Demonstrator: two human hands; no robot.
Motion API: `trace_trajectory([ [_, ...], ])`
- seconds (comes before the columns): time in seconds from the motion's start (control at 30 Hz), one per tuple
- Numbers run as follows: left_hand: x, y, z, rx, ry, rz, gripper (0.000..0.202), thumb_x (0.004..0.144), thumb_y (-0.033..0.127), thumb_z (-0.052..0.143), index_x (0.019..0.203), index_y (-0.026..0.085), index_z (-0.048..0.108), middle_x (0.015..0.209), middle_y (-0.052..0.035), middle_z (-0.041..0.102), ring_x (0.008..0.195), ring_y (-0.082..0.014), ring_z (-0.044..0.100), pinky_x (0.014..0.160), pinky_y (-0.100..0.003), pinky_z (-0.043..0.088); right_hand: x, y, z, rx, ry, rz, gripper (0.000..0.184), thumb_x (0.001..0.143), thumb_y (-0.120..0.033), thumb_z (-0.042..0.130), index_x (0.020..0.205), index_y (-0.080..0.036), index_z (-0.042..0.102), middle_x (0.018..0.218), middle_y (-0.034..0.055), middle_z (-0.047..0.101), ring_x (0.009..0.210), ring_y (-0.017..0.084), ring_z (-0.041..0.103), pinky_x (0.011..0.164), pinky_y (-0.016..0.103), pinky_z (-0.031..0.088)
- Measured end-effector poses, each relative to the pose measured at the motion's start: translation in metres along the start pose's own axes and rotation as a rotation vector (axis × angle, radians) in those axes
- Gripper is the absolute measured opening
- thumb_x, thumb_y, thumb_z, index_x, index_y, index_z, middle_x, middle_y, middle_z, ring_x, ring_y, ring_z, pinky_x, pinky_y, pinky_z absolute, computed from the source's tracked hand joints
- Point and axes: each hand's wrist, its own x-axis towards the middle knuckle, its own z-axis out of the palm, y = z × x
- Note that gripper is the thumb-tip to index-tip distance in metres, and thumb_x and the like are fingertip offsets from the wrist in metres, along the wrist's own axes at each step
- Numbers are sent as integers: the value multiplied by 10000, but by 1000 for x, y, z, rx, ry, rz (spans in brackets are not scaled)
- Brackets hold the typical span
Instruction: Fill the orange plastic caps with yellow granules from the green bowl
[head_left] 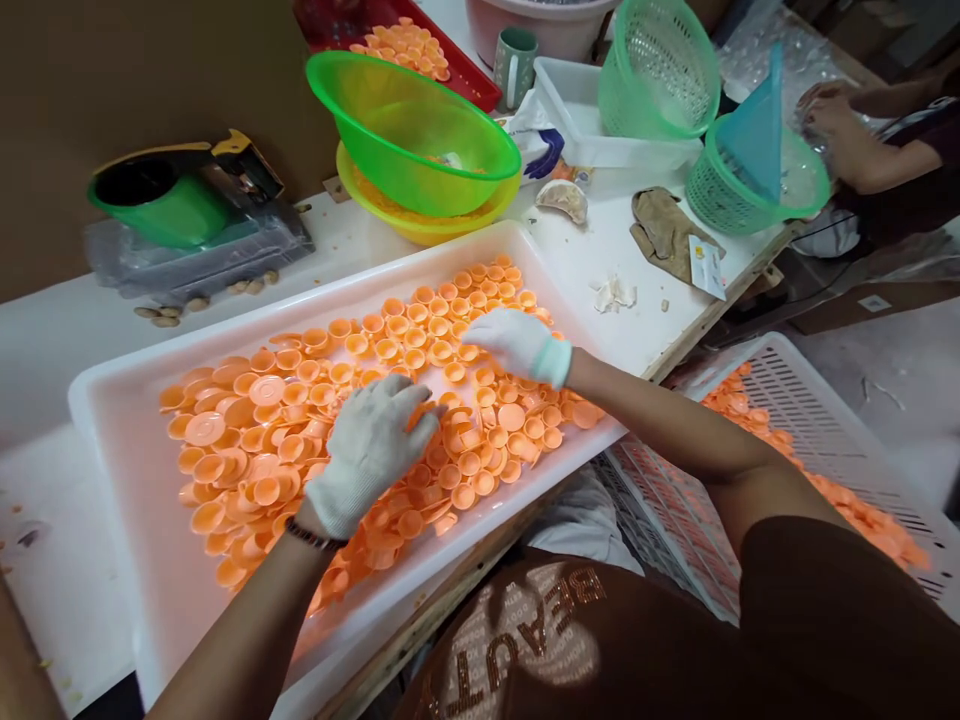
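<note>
A large white tray (pixel 112 480) holds many small orange toy cups (pixel 266 490), some with handles, mixed with small orange saucers (pixel 204 429). Toward the far side, cups stand upright close together; nearer to me they lie in a jumbled heap. My left hand (pixel 379 440), in a white knit glove, hovers over the middle of the heap, its fingers bent and the thumb apart, with no item visible in it. Gloved likewise, my right hand (pixel 514 343) reaches down among the upright cups. Its fingers are pressed together, and their tips hide whatever is between them.
Behind the tray, a green bowl (pixel 420 130) leans in a yellow basin (pixel 480 210). A red tray (pixel 472 85) holds more orange pieces. Green baskets (pixel 727 190), a brown glove (pixel 664 235) and a mug (pixel 515 65) stand around. A slotted crate (pixel 832 400) sits lower right, near another person's arm (pixel 877 155).
</note>
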Motion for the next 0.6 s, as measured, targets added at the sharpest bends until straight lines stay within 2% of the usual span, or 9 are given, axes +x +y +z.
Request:
trace_trajectory([
  [0.1, -23, -3, -6, -48, -163, 34, 265, 981, 367, 538, 982, 194, 739, 1023, -76, 697, 845, -231, 663, 722, -366, 464, -44, 14, -10, 153, -68, 57, 237, 949, -221, 630, 1144, -139, 737, 1044, 101, 695, 941, 212, 584, 824, 316, 397],
  [0.2, -24, -5, -12, -10, -168, 7, 317, 994, 390, 519, 881, 194, 741, 978, -78, 689, 823, -234, 659, 704, -368, 458, -72, 15, -7, 169, -159, 105, 196, 942, -229, 635, 1074, -138, 747, 1017, 95, 687, 919, 203, 581, 814, 304, 391],
  [0.27, -12, 0, -12, 12, -91, -7, 335, 1007, 386, 497, 895, 187, 742, 986, -86, 693, 838, -240, 660, 716, -372, 462, -78, 10, -3, 158, -157, 154, 180, 941, -168, 583, 1020, -142, 743, 999, 85, 690, 910, 195, 577, 813, 297, 383],
  [0.37, 22, 19, -3, 29, 11, 27, 291, 1016, 314, 476, 1001, 187, 737, 1023, -83, 708, 858, -233, 660, 712, -362, 463, -75, 1, -8, 101, -113, 239, 206, 926, -143, 546, 999, -145, 739, 982, 83, 696, 893, 194, 574, 799, 298, 370],
  [0.5, 71, 48, 18, 95, 17, 206, 311, 1023, 226, 419, 1125, 180, 709, 1089, -111, 697, 886, -226, 645, 745, -367, 464, -81, -2, -32, -15, -193, 323, 217, 931, -180, 538, 939, -155, 753, 960, 92, 712, 873, 203, 585, 752, 307, 353],
  [0.6, 92, 59, 26, 124, -10, 304, 310, 990, 153, 423, 1078, 177, 720, 1077, -127, 690, 912, -256, 637, 755, -397, 447, -101, -1, -48, -43, -222, 415, 234, 942, -202, 534, 979, -193, 765, 975, 65, 733, 867, 198, 602, 732, 299, 355],
])
